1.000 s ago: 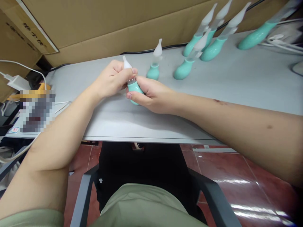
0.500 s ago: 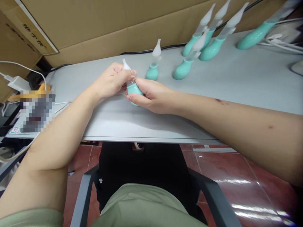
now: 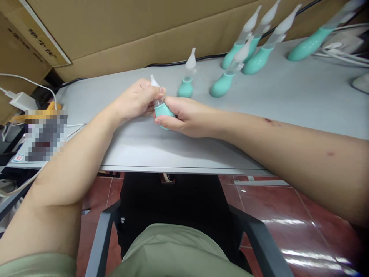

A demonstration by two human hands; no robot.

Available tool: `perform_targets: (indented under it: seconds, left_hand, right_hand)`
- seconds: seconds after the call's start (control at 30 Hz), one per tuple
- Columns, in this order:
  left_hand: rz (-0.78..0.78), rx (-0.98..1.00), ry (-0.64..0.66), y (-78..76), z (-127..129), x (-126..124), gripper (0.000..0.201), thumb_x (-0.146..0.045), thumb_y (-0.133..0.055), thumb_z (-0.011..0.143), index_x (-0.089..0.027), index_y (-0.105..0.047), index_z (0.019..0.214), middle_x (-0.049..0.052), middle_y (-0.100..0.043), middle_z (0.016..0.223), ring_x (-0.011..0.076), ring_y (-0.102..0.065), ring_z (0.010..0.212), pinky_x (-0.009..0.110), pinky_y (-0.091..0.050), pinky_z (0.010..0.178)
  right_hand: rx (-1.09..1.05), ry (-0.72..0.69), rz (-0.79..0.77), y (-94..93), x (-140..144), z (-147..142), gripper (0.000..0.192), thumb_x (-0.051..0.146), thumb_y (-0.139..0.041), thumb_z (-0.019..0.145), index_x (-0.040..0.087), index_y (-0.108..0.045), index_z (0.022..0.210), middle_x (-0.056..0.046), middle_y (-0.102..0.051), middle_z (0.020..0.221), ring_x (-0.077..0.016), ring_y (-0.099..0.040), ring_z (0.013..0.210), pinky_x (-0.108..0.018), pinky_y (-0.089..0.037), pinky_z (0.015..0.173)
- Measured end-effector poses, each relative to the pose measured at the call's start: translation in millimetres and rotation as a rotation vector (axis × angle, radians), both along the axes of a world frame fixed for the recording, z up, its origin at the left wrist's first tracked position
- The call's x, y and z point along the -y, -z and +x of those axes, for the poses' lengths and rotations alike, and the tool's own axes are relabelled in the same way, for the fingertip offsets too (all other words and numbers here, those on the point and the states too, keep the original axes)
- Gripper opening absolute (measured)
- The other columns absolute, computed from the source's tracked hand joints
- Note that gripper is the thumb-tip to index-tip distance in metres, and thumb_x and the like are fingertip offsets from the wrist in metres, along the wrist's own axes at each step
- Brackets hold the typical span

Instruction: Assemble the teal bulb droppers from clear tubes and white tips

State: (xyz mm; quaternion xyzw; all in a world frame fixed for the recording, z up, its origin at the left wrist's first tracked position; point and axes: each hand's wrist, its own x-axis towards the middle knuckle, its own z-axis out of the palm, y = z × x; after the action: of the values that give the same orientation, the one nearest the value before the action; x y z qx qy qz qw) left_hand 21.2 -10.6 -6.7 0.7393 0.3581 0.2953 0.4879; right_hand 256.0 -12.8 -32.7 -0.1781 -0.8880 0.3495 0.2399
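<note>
Our right hand (image 3: 184, 115) grips the green bulb (image 3: 163, 110); our left hand (image 3: 138, 99) pinches its white tip (image 3: 154, 81) (six others (image 3: 185, 87) stand finished).

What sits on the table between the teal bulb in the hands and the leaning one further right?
One small upright teal bulb with a white tip, seen from the head camera.

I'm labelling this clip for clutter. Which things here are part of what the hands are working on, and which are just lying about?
In hand:
- teal bulb, gripped by the right hand
- its white tip, pinched by the left hand

Lying about:
- five more teal bulb pieces standing on the grey table
- white charger
- cardboard boxes
- black cable
</note>
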Motion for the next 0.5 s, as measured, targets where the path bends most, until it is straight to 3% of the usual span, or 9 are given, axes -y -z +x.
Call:
perform_targets:
  seconds: [0.23,0.37,0.5]
  left_hand:
    - [-0.111,0.193,-0.046,8.6,3,-6,0.05,-0.044,-0.07,0.11,-0.027,-0.04,0.073,-0.009,-0.024,0.062,0.0038,-0.019,0.053,0.021,-0.024,0.054]
    - [0.008,0.165,-0.079,8.9,5,-6,0.052,-0.044,-0.081,0.092,-0.029,-0.037,0.069,-0.007,-0.027,0.066,0.0046,-0.024,0.059,0.024,-0.026,0.057]
    - [0.14,0.061,-0.211,4.6,-2,-9,0.039,-0.046,-0.071,0.083,-0.028,-0.041,0.066,-0.003,-0.036,0.065,0.0078,-0.036,0.059,0.029,-0.028,0.06]
  right_hand:
    - [0.066,-0.092,0.09,11.7,3,0,0.021,0.039,-0.073,0.107,0.025,-0.063,0.118,-0.011,-0.071,0.121,-0.0293,-0.067,0.114,-0.046,-0.057,0.111]
    - [-0.028,-0.118,0.079,15.9,7,-5,0.022,0.045,-0.073,0.117,0.025,-0.066,0.113,-0.011,-0.073,0.12,-0.029,-0.067,0.113,-0.047,-0.058,0.11]
    - [-0.165,-0.123,-0.002,19.0,8,-4,0.023,0.047,-0.087,0.115,0.026,-0.083,0.123,-0.009,-0.072,0.126,-0.0285,-0.069,0.121,-0.045,-0.062,0.111]
